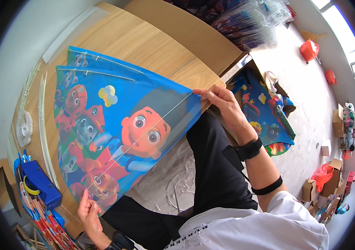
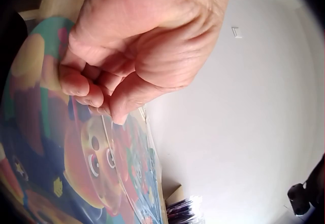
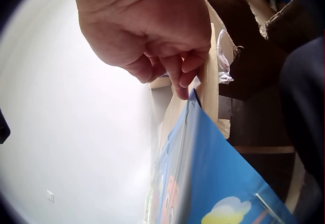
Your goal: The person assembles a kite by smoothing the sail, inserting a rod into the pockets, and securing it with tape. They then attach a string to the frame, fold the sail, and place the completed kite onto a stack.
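Note:
A blue kite (image 1: 121, 87) printed with cartoon puppies and a large cartoon face lies partly on the wooden table and hangs over its near edge. One long thin rod (image 1: 169, 113) runs across it from the right corner to the lower left edge. Two shorter white rods show near its far side. My left hand (image 1: 90, 216) pinches the kite's lower left edge at the rod's end, thumb against fingertips in the left wrist view. At the opposite corner, my right hand (image 1: 227, 104) pinches the blue tip between thumb and fingers.
Bundles of thin white sticks (image 1: 42, 125) and a white roll (image 1: 25, 128) lie along the table's (image 1: 144, 37) left side. Near them stands a blue tape dispenser (image 1: 42, 183). More printed fabric (image 1: 265, 121) hangs at right, below a plastic-wrapped pile (image 1: 252, 25).

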A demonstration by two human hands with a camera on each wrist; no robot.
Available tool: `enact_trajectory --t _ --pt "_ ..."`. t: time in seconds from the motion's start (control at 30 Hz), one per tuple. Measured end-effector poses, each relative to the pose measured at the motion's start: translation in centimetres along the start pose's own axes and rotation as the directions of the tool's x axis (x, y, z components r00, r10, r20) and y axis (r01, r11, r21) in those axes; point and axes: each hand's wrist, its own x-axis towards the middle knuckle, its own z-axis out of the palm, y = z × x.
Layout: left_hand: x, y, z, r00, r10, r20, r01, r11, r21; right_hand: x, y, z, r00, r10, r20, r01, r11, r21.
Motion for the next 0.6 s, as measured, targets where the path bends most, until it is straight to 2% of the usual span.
enact_trajectory --t 0.33,0.43,0.5,0.53,0.6 --pt "0.0 0.0 -0.3 1.000 -0.017 0.015 0.017 1.000 -0.013 -0.1 0.9 -0.2 0.998 -0.007 -0.055 0.010 0.998 0.056" --pt "-0.1 0.0 0.1 1.000 0.018 -0.021 -0.018 1.000 -0.021 0.2 0.9 0.1 0.993 0.003 -0.117 0.015 0.989 0.149" --pt "0.0 -0.1 0.2 0.986 0.058 -0.159 -0.066 0.997 -0.049 0.8 1.1 0.4 0.969 -0.110 -0.219 0.113 0.994 0.000" --pt "0.1 -0.1 0.2 0.986 0.056 -0.158 -0.064 0.997 -0.048 1.1 1.0 0.6 0.969 -0.109 -0.220 0.111 0.994 -0.001" --pt "0.4 0.0 0.1 0.962 0.131 -0.240 -0.137 0.991 -0.006 1.7 0.9 1.3 0.952 -0.065 -0.298 0.033 0.993 -0.113"
